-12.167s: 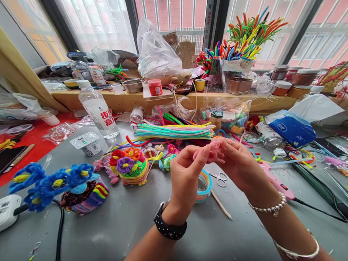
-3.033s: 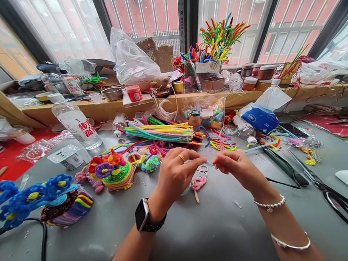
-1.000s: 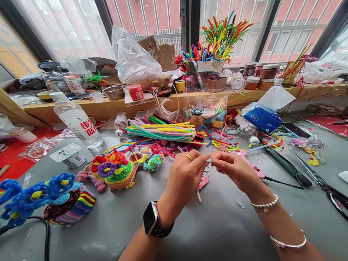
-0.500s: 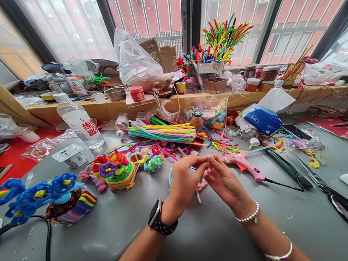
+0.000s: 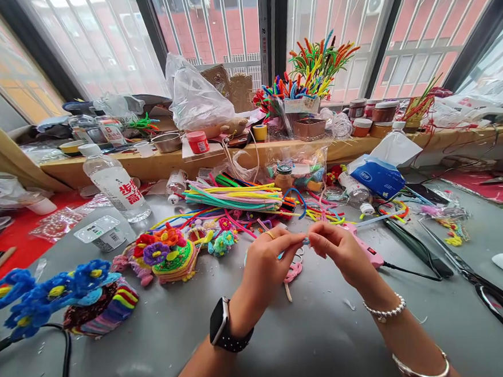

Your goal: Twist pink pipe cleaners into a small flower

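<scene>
My left hand (image 5: 268, 265) and my right hand (image 5: 344, 254) meet above the middle of the grey table. Their fingertips pinch a tiny light-blue piece (image 5: 306, 241), perhaps pipe cleaner; the fingers cover most of it. Beneath them a coiled pink pipe-cleaner piece (image 5: 293, 271) lies on the table, and something light blue is partly hidden behind my left hand. A pink glue gun (image 5: 368, 252) rests just behind my right hand, its front end covered. Beyond the hands lies a bundle of coloured pipe cleaners (image 5: 235, 195).
On the left stand a fuzzy flower cake (image 5: 174, 260), a striped pot with blue flowers (image 5: 102, 308) and a clear bottle (image 5: 120, 186). Large black-handled scissors (image 5: 477, 279) lie at the right. A blue tissue pack (image 5: 377, 174) sits behind. Jars and bags line the wooden ledge (image 5: 159, 166).
My right hand has turned and shifted right, its palm now facing down more, covering more of the glue gun. The light-blue piece stays between the fingertips. The view has tilted slightly up.
</scene>
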Demonstrator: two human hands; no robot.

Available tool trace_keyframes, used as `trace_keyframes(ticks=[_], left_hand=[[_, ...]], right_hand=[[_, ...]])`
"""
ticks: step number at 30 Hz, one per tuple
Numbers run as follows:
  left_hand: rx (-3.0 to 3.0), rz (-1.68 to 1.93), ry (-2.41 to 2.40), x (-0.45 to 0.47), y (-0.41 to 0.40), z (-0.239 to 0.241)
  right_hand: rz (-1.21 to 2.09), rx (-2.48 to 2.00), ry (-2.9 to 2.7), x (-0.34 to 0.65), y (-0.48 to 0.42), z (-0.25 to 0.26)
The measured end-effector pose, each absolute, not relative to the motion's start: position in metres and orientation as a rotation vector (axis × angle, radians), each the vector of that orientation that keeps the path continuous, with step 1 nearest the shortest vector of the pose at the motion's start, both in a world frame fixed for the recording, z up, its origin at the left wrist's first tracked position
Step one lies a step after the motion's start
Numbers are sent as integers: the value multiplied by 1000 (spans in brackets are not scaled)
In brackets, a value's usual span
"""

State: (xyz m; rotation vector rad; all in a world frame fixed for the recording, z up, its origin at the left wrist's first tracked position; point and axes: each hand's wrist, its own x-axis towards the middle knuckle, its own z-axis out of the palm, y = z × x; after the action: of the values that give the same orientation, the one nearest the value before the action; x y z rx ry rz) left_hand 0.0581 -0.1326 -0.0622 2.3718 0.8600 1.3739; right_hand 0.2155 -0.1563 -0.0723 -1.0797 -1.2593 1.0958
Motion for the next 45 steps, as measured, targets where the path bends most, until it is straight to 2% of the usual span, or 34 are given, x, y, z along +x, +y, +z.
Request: trace_keyframes(ticks=[10, 23, 30, 45], left_hand=[[2455, 1264, 1033, 60, -133, -67], [2263, 1169, 1113, 65, -137, -67], [1948, 1104, 940, 62, -135, -59], [1931, 1118, 857, 64, -142, -54]], right_hand=[[1103, -1071, -1166, 212, -155, -76], [1187, -883, -554, 176, -160, -88], [955, -914, -775, 174, -167, -82], [599, -1132, -1263, 185, -168, -87]])
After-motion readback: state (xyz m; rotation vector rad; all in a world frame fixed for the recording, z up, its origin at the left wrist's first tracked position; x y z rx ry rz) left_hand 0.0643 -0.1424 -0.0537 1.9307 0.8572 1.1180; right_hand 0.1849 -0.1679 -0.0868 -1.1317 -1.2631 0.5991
